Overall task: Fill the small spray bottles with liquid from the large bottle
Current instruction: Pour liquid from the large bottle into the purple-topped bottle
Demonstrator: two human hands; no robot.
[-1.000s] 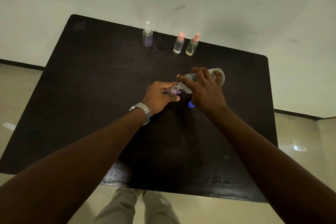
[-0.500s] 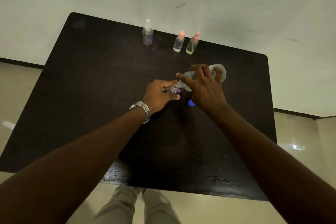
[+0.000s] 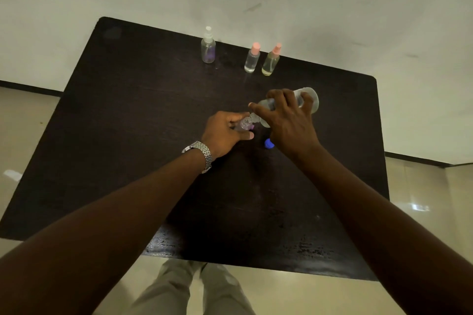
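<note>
Barely changed since a second ago: your right hand (image 3: 289,123) has large bottle (image 3: 308,100) base lifted slightly higher.
Head view: right hand grips large bottle, neck tipped onto small spray bottle (image 3: 243,124), which your left hand (image 3: 225,133) grips mid-table (image 3: 128,123). Blue cap (image 3: 268,145) lies just beside right hand. Far edge: white-topped spray bottle (image 3: 208,50), left pink-topped bottle (image 3: 252,59), right pink-topped bottle (image 3: 271,62).

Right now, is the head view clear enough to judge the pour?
Head view: dim, yellowish light; wide-angle distortion skews the table; glare on the floor; the large bottle and small bottle look pale and soft, so no liquid stream is discernible.
</note>
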